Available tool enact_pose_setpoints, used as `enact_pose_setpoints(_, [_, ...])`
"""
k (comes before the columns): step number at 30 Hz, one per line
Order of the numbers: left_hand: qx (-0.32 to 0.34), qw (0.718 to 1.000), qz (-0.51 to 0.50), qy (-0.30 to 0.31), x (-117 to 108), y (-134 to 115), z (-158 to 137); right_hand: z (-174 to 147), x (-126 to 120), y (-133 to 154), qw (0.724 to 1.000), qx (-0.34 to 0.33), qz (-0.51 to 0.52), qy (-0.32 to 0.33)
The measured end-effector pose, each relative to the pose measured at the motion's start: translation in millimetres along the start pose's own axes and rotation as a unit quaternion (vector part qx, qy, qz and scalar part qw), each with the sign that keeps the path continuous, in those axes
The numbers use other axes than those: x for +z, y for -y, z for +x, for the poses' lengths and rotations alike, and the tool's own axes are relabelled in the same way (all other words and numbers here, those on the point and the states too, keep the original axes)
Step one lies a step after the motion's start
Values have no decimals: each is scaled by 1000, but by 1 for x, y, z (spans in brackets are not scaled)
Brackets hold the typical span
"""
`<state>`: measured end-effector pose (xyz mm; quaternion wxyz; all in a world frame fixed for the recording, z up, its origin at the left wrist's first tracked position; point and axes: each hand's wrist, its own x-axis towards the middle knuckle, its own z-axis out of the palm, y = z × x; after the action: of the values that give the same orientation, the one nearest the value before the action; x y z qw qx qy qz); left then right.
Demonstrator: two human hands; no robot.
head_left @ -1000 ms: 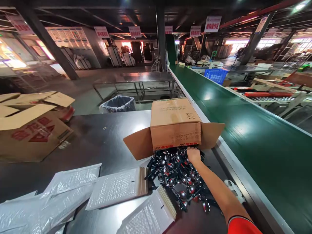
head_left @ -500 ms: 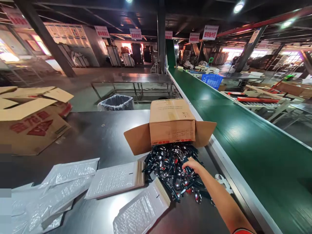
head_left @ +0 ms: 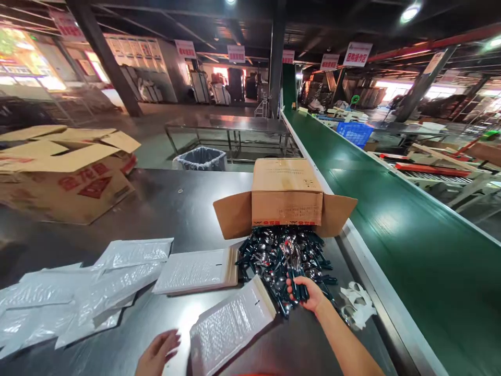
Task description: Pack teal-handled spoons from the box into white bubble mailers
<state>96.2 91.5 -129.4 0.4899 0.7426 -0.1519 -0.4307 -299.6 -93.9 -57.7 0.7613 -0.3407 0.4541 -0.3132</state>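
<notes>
My right hand [head_left: 307, 293] is wrapped around the dark green handles of a bunch of spoons [head_left: 294, 261], their shiny heads pointing away from me. Beneath and around it spreads a pile of similar spoons [head_left: 270, 248] at the mouth of a cardboard box [head_left: 287, 206] lying on its side. My left hand [head_left: 158, 352] has come in at the bottom edge, fingers loosely curved and holding nothing. Just right of it lies a stack of white padded mailers [head_left: 230, 326]. A second stack of mailers [head_left: 191, 271] sits behind, touching the pile's left side.
Loose filled-looking mailers [head_left: 78, 297] overlap on the metal table [head_left: 164, 209] at left. Behind them stands an open carton [head_left: 86, 183]. A green conveyor belt [head_left: 376, 209] runs along the right, with white strips [head_left: 358, 305] beside its rail. A lined bin [head_left: 201, 159] stands beyond the table.
My right hand has drawn back toward me with the bunch of spoons. My left hand has entered at the bottom. The whole view has shifted, moving the scene rightward.
</notes>
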Motion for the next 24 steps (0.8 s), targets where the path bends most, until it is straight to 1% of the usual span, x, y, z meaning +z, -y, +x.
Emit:
enact_pose_setpoints(3, [79,994,5,77,31,-54,-28,-12,16,-7,995,10,64,70])
enact_pose_setpoints(4, [98,990,1,101,43,-68,-36,-15,22,-8,993,13,77,91])
enact_pose_setpoints(6, [130,980,6,152,68,-89,-45,-19,32,-10,987,18,93,131])
enact_pose_setpoints(9, [169,963,14,211,107,-107,-53,-26,46,-11,976,32,105,187])
enact_pose_setpoints(11, [199,944,29,263,131,-114,-58,-32,54,-14,968,43,109,222])
enact_pose_setpoints(13, [204,926,43,314,150,-117,-65,-39,60,-18,960,51,116,248])
enact_pose_setpoints(14, [196,920,48,337,157,-118,-69,-42,62,-21,958,51,123,255])
enact_pose_setpoints(16, [172,910,56,374,163,-115,-76,-47,63,-24,955,37,145,258])
enact_pose_setpoints(18, [143,906,64,393,160,-108,-81,-51,58,-24,953,12,175,248])
enact_pose_setpoints(20, [113,912,72,387,152,-99,-81,-56,45,-19,949,-19,214,230])
enact_pose_setpoints(22, [89,925,70,364,145,-91,-78,-62,30,-14,942,-49,267,199])
enact_pose_setpoints(24, [80,934,49,345,148,-88,-74,-69,19,-12,937,-58,303,164])
